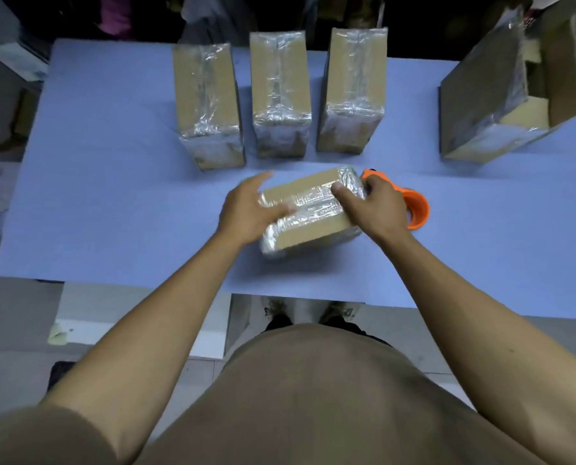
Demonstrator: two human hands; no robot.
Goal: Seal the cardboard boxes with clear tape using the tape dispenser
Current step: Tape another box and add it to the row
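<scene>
At the middle of the flat blue table [112,196], a small brown cardboard box w/ shiny clear tape [308,213] lies under both hands: left hand [246,209] flat and open on it, right hand [377,209] gripping the orange plastic tape dispenser [417,206] at its 3 o'clock end. Three taped brown boxes [279,95] stand at 12, looking done; a big open brown carton [501,105] waits at 2. Room's dark, grey floor below.
</scene>
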